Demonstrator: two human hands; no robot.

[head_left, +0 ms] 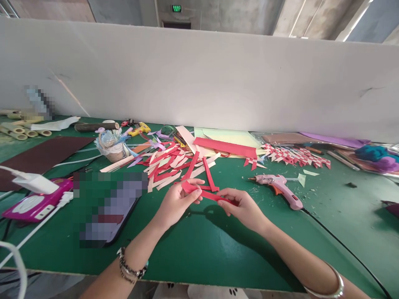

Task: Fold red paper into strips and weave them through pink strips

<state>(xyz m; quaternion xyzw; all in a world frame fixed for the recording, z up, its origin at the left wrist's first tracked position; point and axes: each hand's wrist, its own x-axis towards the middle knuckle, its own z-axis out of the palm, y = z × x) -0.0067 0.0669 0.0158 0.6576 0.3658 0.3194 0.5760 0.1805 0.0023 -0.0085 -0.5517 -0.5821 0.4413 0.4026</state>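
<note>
- One red paper strip (210,195) is spanning from the left hand (177,203) to the right hand (245,207), above the green surface (199,253), between its front and back edges.
- The left hand is pinching the strip between thumb and fingers, one end showing past the thumb.
- The right hand is grasping the other end, its fingers curling.
- Red and pale strips (168,162) are lying in a pile just beyond the left hand, toward the back edge.
- A wide red band (224,147) is resting on a pale yellow sheet (232,135) near the back edge.
- A pink glue gun (277,182) is lying right of the right hand, its cord running toward the front right corner.
</note>
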